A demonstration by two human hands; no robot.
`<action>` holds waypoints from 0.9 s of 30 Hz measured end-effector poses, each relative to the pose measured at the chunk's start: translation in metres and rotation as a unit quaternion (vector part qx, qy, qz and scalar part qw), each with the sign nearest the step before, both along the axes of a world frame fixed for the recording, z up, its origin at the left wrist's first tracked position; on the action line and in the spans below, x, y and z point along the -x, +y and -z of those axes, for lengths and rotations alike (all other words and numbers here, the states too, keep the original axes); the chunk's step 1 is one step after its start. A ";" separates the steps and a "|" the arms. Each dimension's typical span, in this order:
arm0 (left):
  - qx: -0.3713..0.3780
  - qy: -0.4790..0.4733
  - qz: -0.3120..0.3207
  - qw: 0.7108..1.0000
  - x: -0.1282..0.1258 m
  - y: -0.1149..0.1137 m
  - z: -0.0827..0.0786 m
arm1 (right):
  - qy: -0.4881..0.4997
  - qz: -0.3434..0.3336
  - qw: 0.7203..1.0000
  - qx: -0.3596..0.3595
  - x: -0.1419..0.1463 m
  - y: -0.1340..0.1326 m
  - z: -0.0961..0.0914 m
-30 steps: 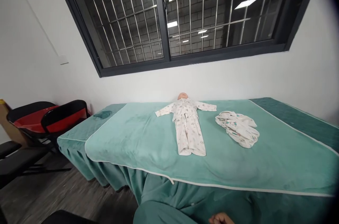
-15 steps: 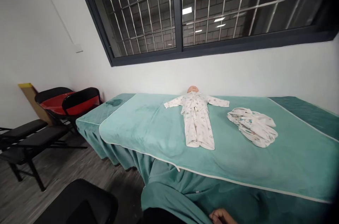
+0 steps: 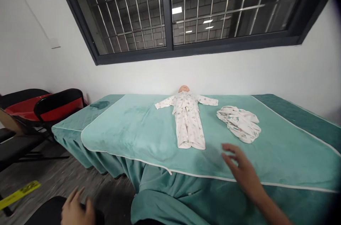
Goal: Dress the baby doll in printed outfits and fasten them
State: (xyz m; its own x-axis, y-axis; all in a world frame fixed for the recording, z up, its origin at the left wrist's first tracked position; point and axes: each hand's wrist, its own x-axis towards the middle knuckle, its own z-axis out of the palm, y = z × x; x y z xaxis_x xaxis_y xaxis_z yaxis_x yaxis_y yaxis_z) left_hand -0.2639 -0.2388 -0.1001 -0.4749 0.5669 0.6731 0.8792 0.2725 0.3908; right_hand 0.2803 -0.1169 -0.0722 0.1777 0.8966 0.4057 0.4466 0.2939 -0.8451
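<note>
A baby doll (image 3: 183,89) lies on its back on the green bed cover (image 3: 128,122), its head toward the wall. It wears white printed pajamas (image 3: 189,125) with the sleeves spread out and the legs straight. To the right of the doll is a crumpled heap of white printed cloth (image 3: 239,122). My right hand (image 3: 238,164) hangs above the front of the bed, fingers apart and holding nothing, nearest to the pajama legs and the heap. Low at the left, away from the bed, my left hand (image 3: 77,208) has its fingers spread with nothing in them, a little blurred.
Red and black folding chairs (image 3: 60,108) stand at the left end of the bed. A black chair seat (image 3: 45,214) is beside my left hand, and a yellow strip (image 3: 20,195) shows near the floor. Behind the bed is a barred window (image 3: 167,12).
My right hand has risen from the bottom edge to above the bed. My left hand has come into view at the lower left. The camera has turned slightly right; the doll and cloth stay put.
</note>
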 end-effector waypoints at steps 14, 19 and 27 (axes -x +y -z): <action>0.021 -0.156 0.403 0.902 -0.223 0.188 -0.048 | -0.215 0.055 0.974 -0.043 -0.021 0.125 -0.064; 0.062 -0.242 0.462 0.851 -0.261 0.290 -0.090 | -0.164 0.001 0.986 -0.001 0.040 0.187 -0.065; 0.052 -0.270 0.470 0.839 -0.314 0.462 -0.117 | -0.258 0.070 0.963 0.043 0.101 0.330 -0.090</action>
State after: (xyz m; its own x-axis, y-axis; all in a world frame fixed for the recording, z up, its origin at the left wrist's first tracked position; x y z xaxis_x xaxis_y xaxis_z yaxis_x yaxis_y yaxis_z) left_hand 0.0496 0.2234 0.0170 -0.0054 0.9037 0.4281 0.4277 -0.3849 0.8179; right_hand 0.1789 0.2132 0.0181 0.0937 0.9129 0.3972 0.8440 0.1388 -0.5180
